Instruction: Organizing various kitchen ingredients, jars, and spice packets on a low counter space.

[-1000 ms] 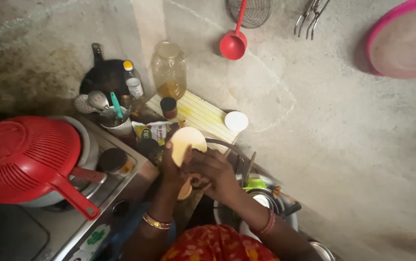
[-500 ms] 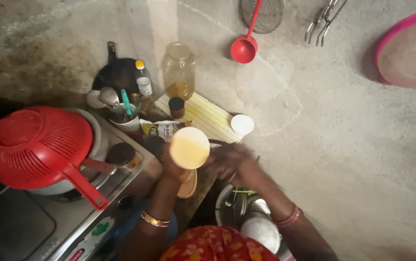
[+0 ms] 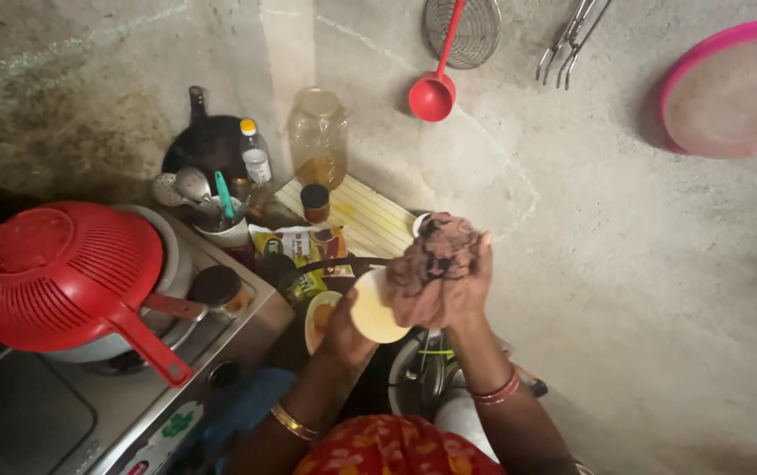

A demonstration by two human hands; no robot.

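While my left hand (image 3: pixel 343 330) grips a pale round lid (image 3: pixel 375 308) by its edge, my right hand (image 3: pixel 457 286) is closed around a crumpled brownish cloth (image 3: pixel 435 264), pressed against the lid's face — both held above the steel pots (image 3: pixel 418 374) at the counter's near edge. Beside them the red colander (image 3: pixel 62 273) sits on the stove (image 3: pixel 88 413), a glass jar (image 3: pixel 318 136) at the back wall.
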